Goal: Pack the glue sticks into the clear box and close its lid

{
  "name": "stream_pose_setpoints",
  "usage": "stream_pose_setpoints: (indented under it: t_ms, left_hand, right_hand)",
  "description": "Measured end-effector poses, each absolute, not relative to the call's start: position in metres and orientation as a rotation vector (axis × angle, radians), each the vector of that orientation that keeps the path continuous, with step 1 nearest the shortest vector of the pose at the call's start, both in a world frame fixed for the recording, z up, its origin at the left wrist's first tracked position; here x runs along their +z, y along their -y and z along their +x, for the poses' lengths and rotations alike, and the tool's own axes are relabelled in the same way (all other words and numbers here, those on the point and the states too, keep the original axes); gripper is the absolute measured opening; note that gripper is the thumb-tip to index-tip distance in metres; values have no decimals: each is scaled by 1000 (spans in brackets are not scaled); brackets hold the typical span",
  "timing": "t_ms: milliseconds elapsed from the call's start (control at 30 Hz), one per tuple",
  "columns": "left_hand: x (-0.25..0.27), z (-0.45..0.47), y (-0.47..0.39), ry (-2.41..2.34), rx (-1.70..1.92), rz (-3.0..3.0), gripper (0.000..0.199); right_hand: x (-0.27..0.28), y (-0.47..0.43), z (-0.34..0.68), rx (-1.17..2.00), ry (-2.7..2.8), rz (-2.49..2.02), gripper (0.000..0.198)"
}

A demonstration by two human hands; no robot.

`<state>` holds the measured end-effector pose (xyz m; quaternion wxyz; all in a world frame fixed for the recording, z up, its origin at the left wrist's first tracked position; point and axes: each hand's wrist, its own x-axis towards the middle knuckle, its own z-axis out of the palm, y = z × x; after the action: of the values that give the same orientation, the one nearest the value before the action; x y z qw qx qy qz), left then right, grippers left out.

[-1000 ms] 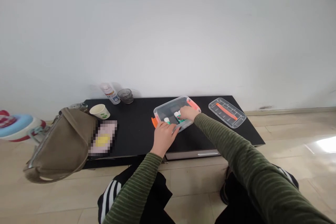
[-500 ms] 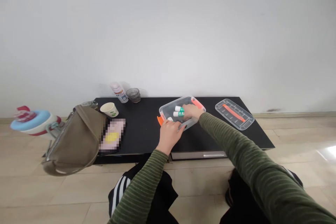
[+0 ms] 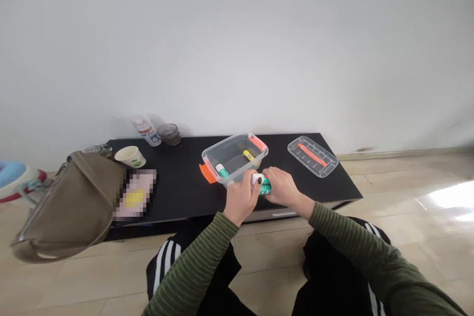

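Green-and-white glue sticks (image 3: 265, 186), apparently two side by side, are held between my hands just in front of the clear plastic box (image 3: 237, 176). My right hand (image 3: 283, 188) is closed around their green bodies. At the white caps, my left hand (image 3: 240, 196) is closed too, its dark-nailed thumb pressed on them. Inside the open box lie another green-and-white glue stick (image 3: 222, 171) at the left and a small yellow stick (image 3: 248, 155) at the right. An orange latch (image 3: 208, 173) sticks out from the box's left end.
The clear lid (image 3: 313, 156) with an orange handle lies right of the box on the black table (image 3: 177, 202). To the left stand a paper cup (image 3: 130, 157), a smoky glass (image 3: 169, 134), a spray can (image 3: 147, 131), a brown bag (image 3: 74, 202) and a blurred pink item (image 3: 142, 185).
My right hand has come out of the box with the glue sticks, toward me. My left hand has left the box's near rim and closed on the caps. The view has shifted right.
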<state>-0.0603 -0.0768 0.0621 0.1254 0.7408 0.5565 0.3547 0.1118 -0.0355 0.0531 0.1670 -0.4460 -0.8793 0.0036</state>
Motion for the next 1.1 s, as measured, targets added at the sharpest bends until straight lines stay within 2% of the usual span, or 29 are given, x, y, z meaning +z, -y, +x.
stream_pose_setpoints:
  t_ms: [100, 200, 300, 367, 533, 833, 967, 1033, 1100]
  left_hand:
    - [63, -49, 74, -1671, 1111, 2053, 31]
    - [60, -46, 66, -1722, 1078, 2010, 33]
    - [45, -35, 53, -1754, 661, 2221, 33]
    - [29, -21, 42, -1758, 385, 2350, 33]
    - [-11, 11, 15, -1732, 160, 2479, 35]
    - [-33, 43, -19, -1725, 245, 2447, 24]
    - [-29, 50, -24, -1743, 335, 2371, 45]
    - [-23, 49, -20, -1753, 405, 2361, 57]
    - [-15, 44, -12, -1759, 453, 2369, 61]
  right_hand:
    - [40, 30, 143, -60, 2454, -1497, 30]
    - [25, 19, 180, 87, 2274, -1920, 35]
    - [8, 4, 207, 389, 1994, -2290, 47]
    - [-2, -7, 212, 499, 1901, -2382, 52]
    - [-17, -25, 203, 416, 1851, -2351, 50]
    - [-24, -30, 206, 123, 1938, -2227, 41]
    - [-20, -30, 206, 49, 1896, -2156, 40]
    - [-12, -27, 202, 10, 1901, -2002, 36]
    - [0, -23, 193, -26, 1929, -1774, 34]
